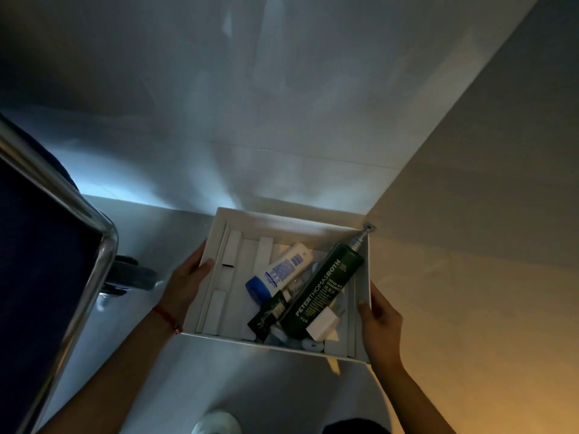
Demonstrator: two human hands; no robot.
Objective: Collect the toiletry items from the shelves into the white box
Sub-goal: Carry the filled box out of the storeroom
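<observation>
I have the white box [216, 267] held by its side walls, left hand [185, 285] and right hand [380, 327] each with fingers curled over a rim. The dark shampoo bottle [322, 292] and the blue-capped tube [280, 270] lie loose inside, so I'd keep it level.

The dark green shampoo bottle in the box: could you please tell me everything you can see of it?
The shampoo bottle is tall, slim and dark green, seemingly plastic, with white lettering along its side and a silver pump at its top. It lies slanted in the white box, its pump up at the far right corner. Its base rests among smaller items, next to a small white block. Neither hand touches it.
</observation>
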